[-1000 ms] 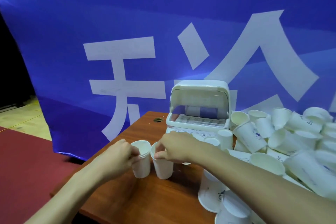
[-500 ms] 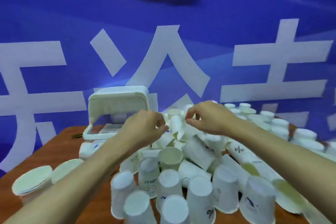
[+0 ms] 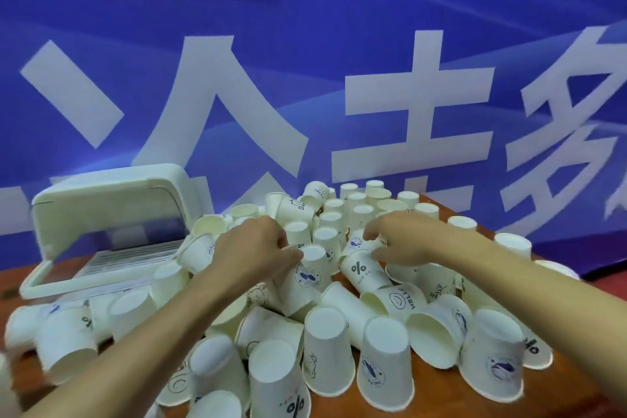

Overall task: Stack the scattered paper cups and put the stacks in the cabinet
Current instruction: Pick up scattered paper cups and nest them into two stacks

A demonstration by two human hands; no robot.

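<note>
A big heap of white paper cups [image 3: 386, 363] covers the wooden table [image 3: 583, 394]; most lie on their sides or stand upside down. In the middle of the heap my left hand [image 3: 251, 254] pinches the base of an upturned cup with a round blue logo [image 3: 307, 278]. Just to its right, my right hand [image 3: 403, 241] curls its fingers round a tilted cup with a blue whale print [image 3: 356, 243], which sits above a "%" cup [image 3: 361, 273]. The white plastic cup cabinet [image 3: 101, 210] stands at the back left with its lid raised.
A blue banner with large white characters [image 3: 407, 105] hangs right behind the table. Loose cups [image 3: 68, 346] crowd the front of the cabinet's slatted tray [image 3: 34, 285]. Upright and upturned cups [image 3: 359, 210] reach back to the banner.
The view has swung right from the table's left end to the cup heap. Both hands left the two cups there and have dropped from above the heap into its middle.
</note>
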